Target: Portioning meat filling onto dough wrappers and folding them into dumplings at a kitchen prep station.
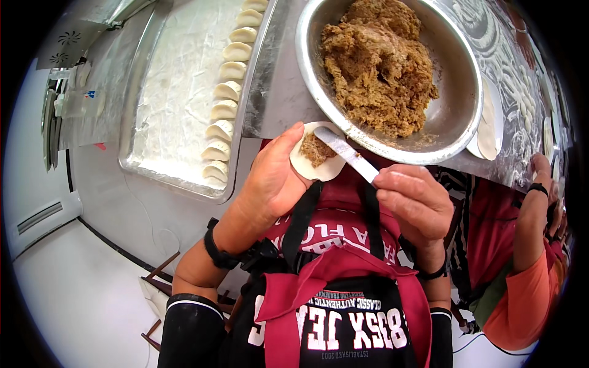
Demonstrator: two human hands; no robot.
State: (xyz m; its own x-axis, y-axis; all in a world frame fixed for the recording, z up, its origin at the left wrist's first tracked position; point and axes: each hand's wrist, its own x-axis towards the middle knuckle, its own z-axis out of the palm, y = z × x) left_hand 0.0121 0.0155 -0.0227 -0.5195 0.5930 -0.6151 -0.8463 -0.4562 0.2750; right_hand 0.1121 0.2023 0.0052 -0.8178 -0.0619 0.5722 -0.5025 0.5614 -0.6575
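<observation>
My left hand (275, 176) cradles a round dumpling wrapper (330, 169) on its fingers, thumb along the wrapper's left edge. A dab of brown minced filling (314, 151) lies on the wrapper. Between the fingers and thumb of my right hand (417, 202) is a flat metal spreader (351, 154), its rounded tip over the wrapper's upper part by the filling. Just beyond both hands stands a large steel bowl (311, 69) with a big mound of the same filling (380, 67).
To the left, a floured metal tray (175, 92) carries a row of folded dumplings (224, 110) along its right side. Pale flat dough pieces (489, 126) lie right of the bowl on the floured table (485, 30). A co-worker's arm (532, 224) reaches in at right.
</observation>
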